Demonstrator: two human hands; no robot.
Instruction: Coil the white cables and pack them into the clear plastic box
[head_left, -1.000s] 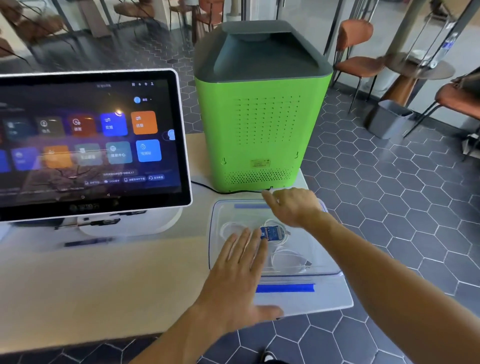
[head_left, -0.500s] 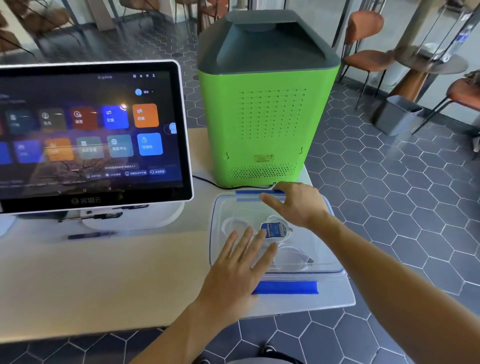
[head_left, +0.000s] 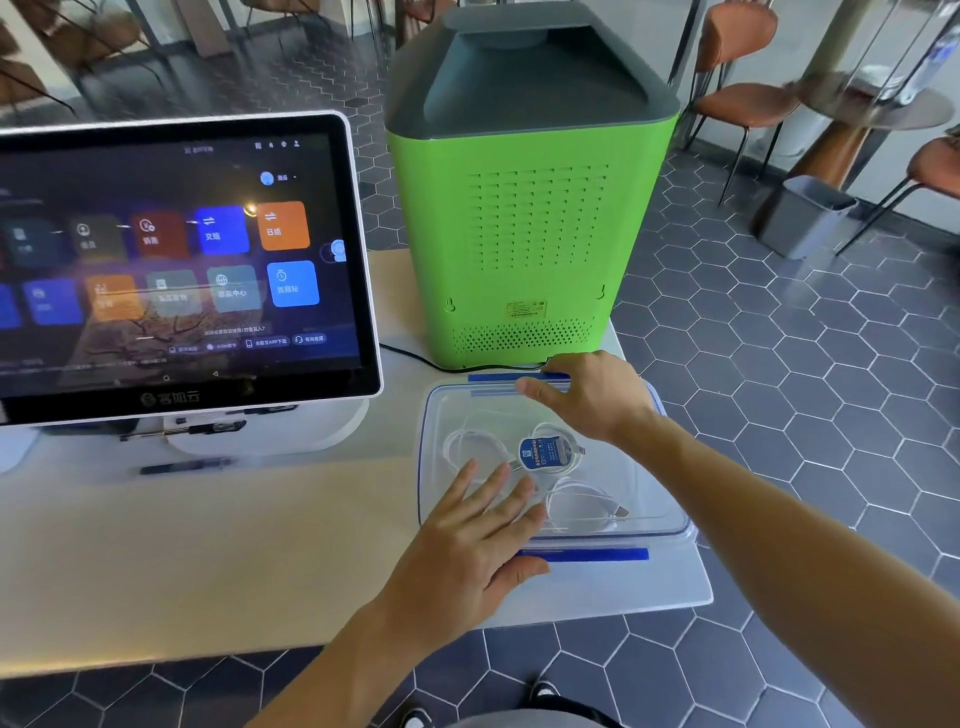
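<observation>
The clear plastic box (head_left: 655, 499) sits lidded at the near right corner of the table (head_left: 156, 545), and everything here reads off that box. Inside it, through the see-through lid, the white cables (head_left: 582, 506) lie in loose coils on the floor of the box, with a round blue tag (head_left: 545, 453) among them near the middle. The left hand (head_left: 470, 545) lies flat on the near left part of the lid, palm down, fingers spread and pointing toward the far edge, thumb out along the near rim. The right hand (head_left: 592, 397) reaches across to the far edge of the box, knuckles up, fingers curled together over the rim where the far blue clip (head_left: 498, 378) runs; whether those fingers actually grip the clip, I cannot tell. A matching near blue clip (head_left: 597, 554) lies along the front edge of the box, just right of the left thumb. Directly behind the box stands a green machine (head_left: 524, 249) with a grey top, and a black cord (head_left: 410, 356) runs along the table between the two. Well left of the box, a touchscreen (head_left: 176, 265) on a white stand shows coloured tiles.
</observation>
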